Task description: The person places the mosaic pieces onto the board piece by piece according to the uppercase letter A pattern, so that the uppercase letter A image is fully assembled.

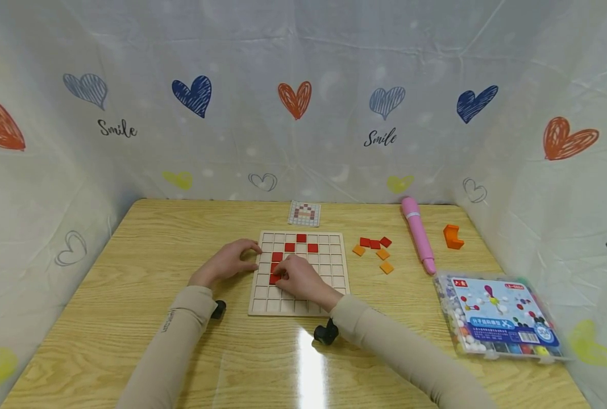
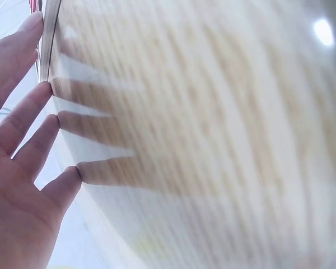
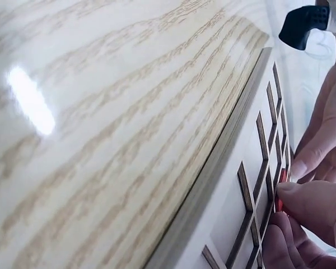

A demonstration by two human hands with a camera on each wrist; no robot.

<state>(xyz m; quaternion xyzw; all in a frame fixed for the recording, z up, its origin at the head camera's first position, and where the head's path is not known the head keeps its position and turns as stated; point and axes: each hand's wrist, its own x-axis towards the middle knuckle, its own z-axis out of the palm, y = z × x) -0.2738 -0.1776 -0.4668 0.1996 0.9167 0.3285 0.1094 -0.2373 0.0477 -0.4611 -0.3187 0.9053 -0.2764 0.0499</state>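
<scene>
Your right hand (image 1: 304, 278) pinches a red tile (image 1: 274, 279), your left hand (image 1: 228, 262) lies loose at the board (image 1: 336, 257); an accidental brush could shift tiles (image 1: 290, 247) ahead.

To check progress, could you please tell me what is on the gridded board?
Red tiles lie on the gridded board; whatever lies beneath the right hand cannot be seen.

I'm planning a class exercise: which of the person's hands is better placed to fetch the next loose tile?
Probably the right hand: the loose tiles lie right of the board, though it now pinches a red tile. The left hand sits farther off, at the board's left edge.
</scene>
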